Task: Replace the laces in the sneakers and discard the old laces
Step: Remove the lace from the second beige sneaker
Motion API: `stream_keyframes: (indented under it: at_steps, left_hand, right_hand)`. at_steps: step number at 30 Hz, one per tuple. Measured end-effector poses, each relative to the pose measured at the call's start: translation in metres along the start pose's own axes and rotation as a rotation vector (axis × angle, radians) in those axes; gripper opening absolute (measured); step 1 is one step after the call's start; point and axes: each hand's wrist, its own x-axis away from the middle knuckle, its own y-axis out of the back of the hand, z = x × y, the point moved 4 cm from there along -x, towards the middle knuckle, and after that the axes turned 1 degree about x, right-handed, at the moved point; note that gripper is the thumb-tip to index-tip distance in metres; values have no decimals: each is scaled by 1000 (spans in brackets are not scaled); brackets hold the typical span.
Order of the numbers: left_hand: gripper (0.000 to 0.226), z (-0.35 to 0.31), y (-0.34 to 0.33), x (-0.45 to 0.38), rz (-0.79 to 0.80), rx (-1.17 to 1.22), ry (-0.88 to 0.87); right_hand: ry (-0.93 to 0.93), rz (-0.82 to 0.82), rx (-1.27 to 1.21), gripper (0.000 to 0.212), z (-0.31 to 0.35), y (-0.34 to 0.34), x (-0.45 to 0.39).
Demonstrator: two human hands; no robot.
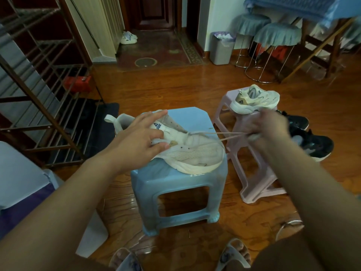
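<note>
Slippered feet (129, 260) sit at the bottom edge, nearest the viewer, on a glossy wooden floor (195, 241). At far left a metal shoe rack (39, 94) leans over a dark mat (101, 122). Next comes the left hand (136, 139), its fingers spread wide and laid flat over the collar and tongue of a white sneaker (195, 151), pressing it onto a blue plastic stool (175, 192). Two strands of pale lace (230, 134) run taut from the sneaker's eyelets rightward to the right hand (267, 128), which is blurred; its fingers are curled around the lace ends. Behind that hand a pink stool (250, 173) carries the second white sneaker (256, 99). Black sneakers (312, 141) lie on the floor just beyond. Farther back stand a grey waste bin (221, 49), two round stools (273, 38) with teal covers and a doorway with a patterned rug (156, 53).
</note>
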Motion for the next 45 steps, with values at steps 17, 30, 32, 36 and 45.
stream_keyframes:
  at_steps: [17, 30, 32, 36, 45]
  left_hand:
    - [23, -3, 1, 1, -2, 15, 2]
    - [19, -1, 0, 1, 8, 18, -16]
    - [23, 1, 0, 0, 14, 12, -24]
    - [23, -1, 2, 0, 19, 20, 4]
    - [24, -4, 1, 0, 34, -35, 30]
  right_hand:
    - [788, 686, 1646, 52, -32, -76, 58]
    - [483, 800, 1179, 44, -5, -71, 57]
    - [289, 712, 864, 38, -2, -70, 61]
    - [-86, 612, 64, 29, -24, -82, 80]
    - [-241, 74, -542, 3, -10, -8, -16]
